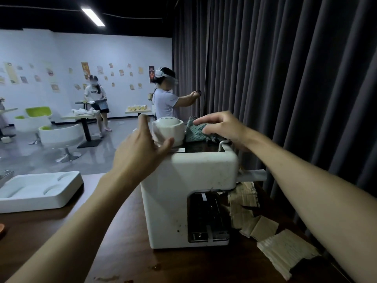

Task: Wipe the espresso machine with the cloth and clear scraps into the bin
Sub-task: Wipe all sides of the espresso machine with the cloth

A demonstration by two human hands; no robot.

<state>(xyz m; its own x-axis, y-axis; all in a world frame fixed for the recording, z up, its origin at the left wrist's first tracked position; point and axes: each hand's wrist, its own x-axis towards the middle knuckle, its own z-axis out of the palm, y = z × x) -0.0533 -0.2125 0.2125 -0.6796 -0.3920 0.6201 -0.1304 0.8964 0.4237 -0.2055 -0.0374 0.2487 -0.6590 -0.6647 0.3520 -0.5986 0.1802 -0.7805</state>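
A white espresso machine (183, 193) stands on a dark wooden table (122, 252). A white cup (169, 128) sits upside down on its top at the left. My left hand (140, 152) reaches around the cup, thumb against its lower side and fingers spread beside it. My right hand (222, 127) grips a teal knitted cloth (194, 131) and presses it on the machine's top, right of the cup. Torn cardboard scraps (265, 227) lie on the table right of the machine. No bin is in view.
A white moulded tray (38, 190) lies on the table at the left. A dark curtain (285, 78) hangs close behind and right of the machine. Two persons stand among tables and white chairs (61, 135) in the room beyond.
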